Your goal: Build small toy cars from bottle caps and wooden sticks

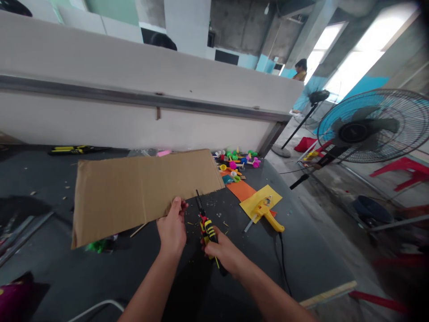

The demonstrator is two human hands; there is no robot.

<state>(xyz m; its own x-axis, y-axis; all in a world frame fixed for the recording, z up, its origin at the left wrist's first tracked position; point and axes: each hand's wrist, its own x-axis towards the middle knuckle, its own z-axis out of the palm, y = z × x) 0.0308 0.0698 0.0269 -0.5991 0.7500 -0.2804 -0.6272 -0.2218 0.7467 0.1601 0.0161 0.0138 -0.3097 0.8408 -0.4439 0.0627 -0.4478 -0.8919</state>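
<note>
A long brown sheet of cardboard [144, 192] is held tilted above the dark table. My left hand [172, 226] pinches its lower edge near the right part, thumb on the front face and fingers behind. In my right hand [219, 250] are long-nose pliers [208, 228] with yellow and black handles and red near the joint. Their thin dark jaws point up and away, close to the cardboard's lower right edge. Whether the jaws touch the cardboard I cannot tell. Small scraps lie on the table below the jaws.
A yellow glue gun [268, 217] rests on yellow and orange sheets at the right, its cord trailing forward. Several small colourful plastic pieces [234, 163] lie behind. A white partition [140, 120] bounds the table's back. A standing fan [357, 132] is at the right.
</note>
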